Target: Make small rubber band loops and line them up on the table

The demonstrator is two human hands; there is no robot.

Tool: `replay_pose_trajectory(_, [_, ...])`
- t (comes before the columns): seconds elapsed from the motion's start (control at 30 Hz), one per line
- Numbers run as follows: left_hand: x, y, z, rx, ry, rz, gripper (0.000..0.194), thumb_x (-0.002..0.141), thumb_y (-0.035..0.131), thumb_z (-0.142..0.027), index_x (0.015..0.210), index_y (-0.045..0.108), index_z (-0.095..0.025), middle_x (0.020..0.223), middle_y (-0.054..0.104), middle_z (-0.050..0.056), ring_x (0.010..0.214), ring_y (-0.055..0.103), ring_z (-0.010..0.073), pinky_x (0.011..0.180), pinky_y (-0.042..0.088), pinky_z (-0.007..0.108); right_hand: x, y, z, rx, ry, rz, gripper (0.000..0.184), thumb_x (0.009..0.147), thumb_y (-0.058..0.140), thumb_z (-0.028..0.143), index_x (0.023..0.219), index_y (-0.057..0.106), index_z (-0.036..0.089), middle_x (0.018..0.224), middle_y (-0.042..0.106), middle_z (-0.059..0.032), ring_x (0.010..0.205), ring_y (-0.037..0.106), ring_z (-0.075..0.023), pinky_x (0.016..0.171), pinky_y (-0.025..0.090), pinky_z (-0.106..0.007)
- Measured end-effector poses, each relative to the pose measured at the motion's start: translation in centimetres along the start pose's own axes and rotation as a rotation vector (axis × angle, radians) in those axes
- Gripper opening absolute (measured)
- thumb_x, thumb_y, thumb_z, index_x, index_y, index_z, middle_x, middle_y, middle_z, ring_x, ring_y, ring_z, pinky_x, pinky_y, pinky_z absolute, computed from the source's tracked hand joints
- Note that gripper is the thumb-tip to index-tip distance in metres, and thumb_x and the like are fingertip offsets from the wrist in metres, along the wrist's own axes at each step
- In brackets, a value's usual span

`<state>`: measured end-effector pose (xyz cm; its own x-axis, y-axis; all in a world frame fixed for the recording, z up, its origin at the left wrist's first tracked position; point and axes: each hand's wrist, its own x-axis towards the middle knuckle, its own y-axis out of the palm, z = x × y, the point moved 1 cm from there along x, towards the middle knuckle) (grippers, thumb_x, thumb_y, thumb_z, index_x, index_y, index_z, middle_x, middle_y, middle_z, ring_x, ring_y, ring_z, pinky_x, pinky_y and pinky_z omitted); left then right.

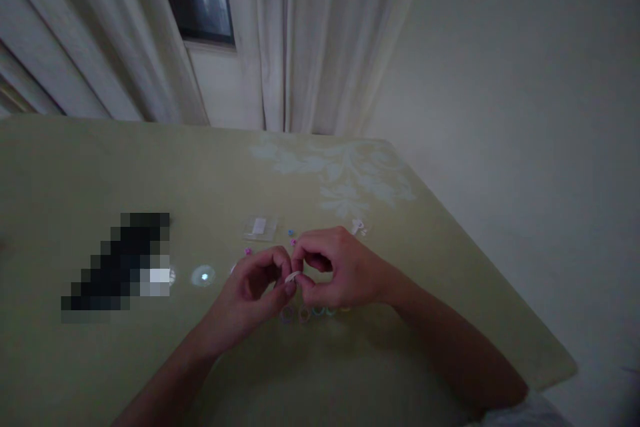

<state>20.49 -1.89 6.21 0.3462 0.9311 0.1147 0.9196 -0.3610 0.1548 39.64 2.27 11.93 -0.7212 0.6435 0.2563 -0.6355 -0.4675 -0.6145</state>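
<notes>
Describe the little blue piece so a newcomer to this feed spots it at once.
On the pale table, find where the left hand and right hand meet. Just beyond them, right of the flat clear packet, lies the tiny blue piece. Its colour sets it apart from the pink piece beside it.

I can read no words, numbers, brands or signs anywhere on my tabletop [150, 360]; the small white label [259, 226] on the clear packet [270, 232] is too blurred to make out.
</notes>
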Motion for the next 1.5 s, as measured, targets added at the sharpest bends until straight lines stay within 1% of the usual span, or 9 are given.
replay_pose_trajectory(0.27, [0.1, -0.5, 0.2, -0.058, 0.038, 0.040, 0.022, 0.087, 0.083, -0.029, 0.077, 0.067, -0.019, 0.075, 0.065, -0.001, 0.068, 0.055, 0.0121, 0.065, 0.045, 0.024, 0.0, 0.2, -0.1, 0.028, 0.007, -0.028, 0.007, 0.080, 0.072, 0.018, 0.085, 0.069, 0.016, 0.068, 0.048, 0.0072, 0.058, 0.042, -0.0073, 0.055, 0.033, -0.021])
replay_pose_trajectory(0.4, [0.3, -1.3, 0.2, 0.065, -0.006, 0.055, 0.020, 0.080, 0.088, -0.027, 0.076, 0.071, -0.019, 0.073, 0.064, -0.002, 0.069, 0.055, 0.0129, 0.067, 0.044, 0.025, 0.0, -0.5, 0.0, -0.023, 0.014, 0.013, 0.007, 0.084, 0.073, 0.021, 0.087, 0.072, 0.015, 0.069, 0.051, 0.0060, 0.059, 0.045, -0.0081, 0.057, 0.035, -0.022])
replay_pose_trajectory(0.47, [0.4, -1.8, 0.1, 0.183, -0.047, 0.060, 0.020, 0.082, 0.087, -0.032, 0.077, 0.072, -0.019, 0.071, 0.063, -0.002, 0.069, 0.055, 0.0131, 0.066, 0.043, 0.025, 0.0, -0.9, -0.1, -0.092, 0.050, 0.130, 0.007, 0.086, 0.074, 0.022, 0.088, 0.075, 0.016, 0.068, 0.054, 0.0052, 0.061, 0.048, -0.0089, 0.060, 0.035, -0.023])
replay_pose_trajectory(0.6, [0.8, -2.7, 0.0, 0.338, -0.102, -0.020, 0.032, 0.092, 0.072, -0.046, 0.076, 0.068, -0.019, 0.070, 0.062, -0.002, 0.069, 0.054, 0.0136, 0.064, 0.041, 0.025, -0.2, -0.7, -0.8, -0.279, 0.161, 0.475, 0.007, 0.087, 0.073, 0.020, 0.089, 0.080, 0.019, 0.069, 0.063, 0.0037, 0.063, 0.053, -0.0103, 0.062, 0.033, -0.024])
replay_pose_trajectory(0.7, [1.0, -2.9, 0.2, 0.407, -0.123, -0.047, 0.037, 0.094, 0.067, -0.052, 0.076, 0.068, -0.019, 0.072, 0.062, -0.002, 0.069, 0.054, 0.0140, 0.063, 0.041, 0.025, -0.3, 0.3, -1.2, -0.352, 0.196, 0.609, 0.010, 0.087, 0.073, 0.027, 0.088, 0.081, 0.021, 0.069, 0.067, 0.0028, 0.063, 0.053, -0.0119, 0.058, 0.028, -0.025])
replay_pose_trajectory(0.87, [0.9, -2.6, 0.5, 0.505, -0.164, 0.032, 0.038, 0.095, 0.062, -0.054, 0.082, 0.071, -0.019, 0.072, 0.063, -0.001, 0.068, 0.052, 0.0142, 0.060, 0.039, 0.025, -0.4, 1.9, -1.3, -0.421, 0.185, 0.645, 0.016, 0.088, 0.068, 0.031, 0.088, 0.082, 0.022, 0.073, 0.071, -0.0005, 0.066, 0.056, -0.0149, 0.057, 0.027, -0.027])
replay_pose_trajectory(1.03, [0.9, -2.6, 0.6, 0.627, -0.230, 0.097, 0.038, 0.095, 0.060, -0.054, 0.085, 0.073, -0.019, 0.069, 0.062, -0.002, 0.063, 0.050, 0.0135, 0.057, 0.035, 0.025, -0.4, 2.3, -1.4, -0.469, 0.219, 0.665, 0.019, 0.089, 0.068, 0.032, 0.089, 0.082, 0.020, 0.079, 0.073, -0.0034, 0.063, 0.053, -0.0150, 0.056, 0.023, -0.028])
replay_pose_trajectory(1.27, [0.6, -2.8, 1.0, 0.683, -0.322, 0.202, 0.035, 0.095, 0.060, -0.051, 0.088, 0.075, -0.020, 0.065, 0.057, -0.004, 0.061, 0.047, 0.0137, 0.055, 0.033, 0.025, -0.3, 2.3, -2.0, -0.302, 0.168, 0.747, 0.011, 0.087, 0.071, 0.027, 0.085, 0.080, 0.020, 0.070, 0.067, 0.0029, 0.060, 0.050, -0.0116, 0.058, 0.028, -0.026])
replay_pose_trajectory(1.5, [0.2, -3.0, 1.2, 0.698, -0.328, 0.237, 0.026, 0.092, 0.066, -0.045, 0.090, 0.075, -0.020, 0.069, 0.061, -0.003, 0.063, 0.052, 0.0138, 0.056, 0.036, 0.023, -0.5, 2.7, -2.4, -0.392, 0.219, 0.677, 0.016, 0.084, 0.069, 0.031, 0.085, 0.080, 0.021, 0.070, 0.069, -0.0007, 0.064, 0.055, -0.0151, 0.056, 0.028, -0.027])
